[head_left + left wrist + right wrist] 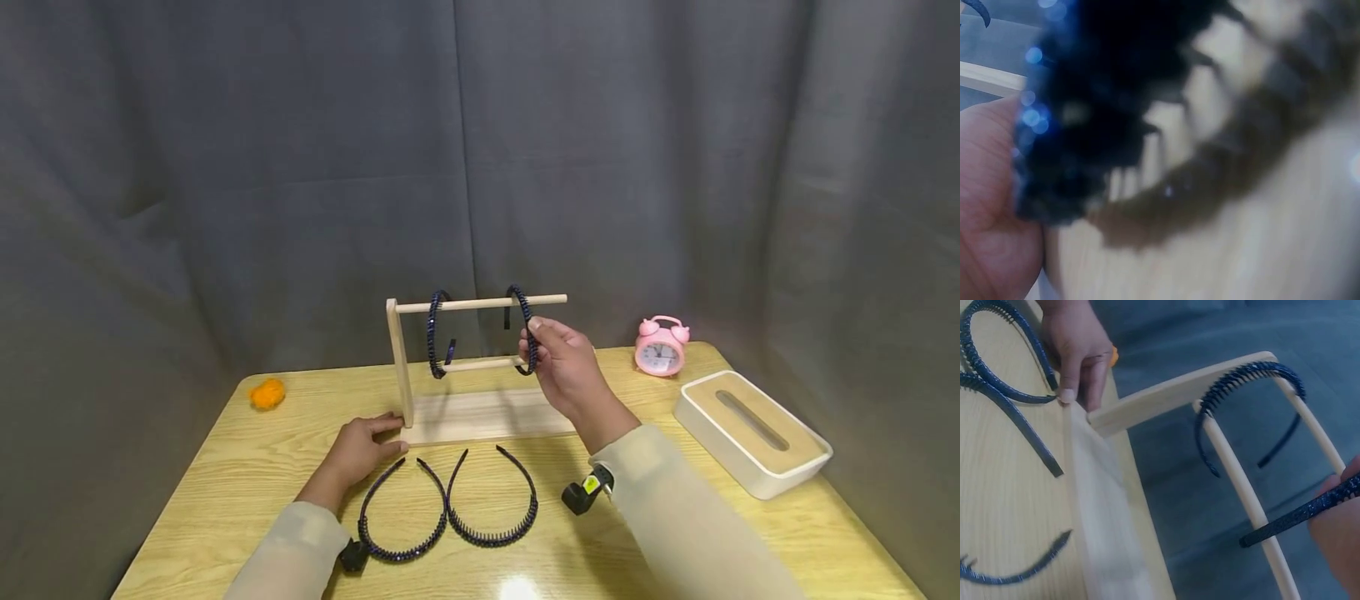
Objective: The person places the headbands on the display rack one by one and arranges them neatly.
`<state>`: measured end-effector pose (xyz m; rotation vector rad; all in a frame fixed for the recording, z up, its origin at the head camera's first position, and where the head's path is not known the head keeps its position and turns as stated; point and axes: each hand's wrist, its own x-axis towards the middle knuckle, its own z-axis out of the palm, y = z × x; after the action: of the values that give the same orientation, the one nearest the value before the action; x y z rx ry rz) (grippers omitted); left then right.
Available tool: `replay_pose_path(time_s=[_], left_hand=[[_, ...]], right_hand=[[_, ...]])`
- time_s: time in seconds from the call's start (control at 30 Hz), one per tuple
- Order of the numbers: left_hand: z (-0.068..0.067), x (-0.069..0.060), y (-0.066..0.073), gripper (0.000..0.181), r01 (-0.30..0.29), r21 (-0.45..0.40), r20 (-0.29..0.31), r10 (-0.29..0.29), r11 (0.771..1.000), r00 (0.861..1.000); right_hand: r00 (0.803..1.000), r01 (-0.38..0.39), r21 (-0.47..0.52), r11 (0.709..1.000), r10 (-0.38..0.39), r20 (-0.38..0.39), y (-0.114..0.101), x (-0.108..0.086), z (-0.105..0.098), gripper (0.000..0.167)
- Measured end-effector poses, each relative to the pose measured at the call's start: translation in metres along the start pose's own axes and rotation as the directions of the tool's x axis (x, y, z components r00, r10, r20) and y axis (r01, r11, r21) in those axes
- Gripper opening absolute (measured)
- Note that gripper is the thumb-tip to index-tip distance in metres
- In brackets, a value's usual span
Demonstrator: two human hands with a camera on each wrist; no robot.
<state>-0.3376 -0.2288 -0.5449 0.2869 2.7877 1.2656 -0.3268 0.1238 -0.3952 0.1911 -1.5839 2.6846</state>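
A wooden two-bar stand stands on the table. A dark beaded headband hangs around its bars near the upright post. Farther along the bars, my right hand pinches a second dark headband between thumb and fingers; this band passes over the upper bar, with one end by the lower bar. At the left end of the base my left hand touches the corner, its thumb and fingers fairly straight. Two more headbands lie in front of the stand. A blurred headband fills much of the left wrist view.
A pink alarm clock stands at the back right of the table, with a white tissue box with a wooden top in front of it. An orange fluffy thing lies at the back left. Grey curtains hang behind the table.
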Motion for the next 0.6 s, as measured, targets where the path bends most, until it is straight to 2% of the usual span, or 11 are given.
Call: replay_pose_path(time_s=[0.17, 0.37, 0.5, 0.6], left_hand=[[-0.001, 0.0, 0.002, 0.045, 0.007, -0.005, -0.004, -0.007, 1.0, 1.0], [0.001, -0.001, 0.001, 0.045, 0.0, -0.018, 0.002, 0.0, 1.0, 1.0], [0.001, 0.0, 0.001, 0.044, -0.005, -0.022, -0.004, 0.005, 1.0, 1.0], [0.001, 0.0, -0.001, 0.044, 0.0, -0.024, -0.005, 0.0, 1.0, 1.0]], right_hand=[[0.999, -0.007, -0.024, 1.0, 0.007, 0.035, 0.014, 0.003, 0.011, 0.01], [0.999, -0.023, -0.117, 0.993, 0.029, 0.045, 0.022, 0.004, 0.014, 0.008], [0.999, 0.021, -0.186, 0.982, -0.012, 0.051, 0.022, 0.004, 0.011, 0.01], [0.998, 0.055, -0.273, 0.96, -0.043, 0.046, 0.02, 0.006, 0.009, 0.017]])
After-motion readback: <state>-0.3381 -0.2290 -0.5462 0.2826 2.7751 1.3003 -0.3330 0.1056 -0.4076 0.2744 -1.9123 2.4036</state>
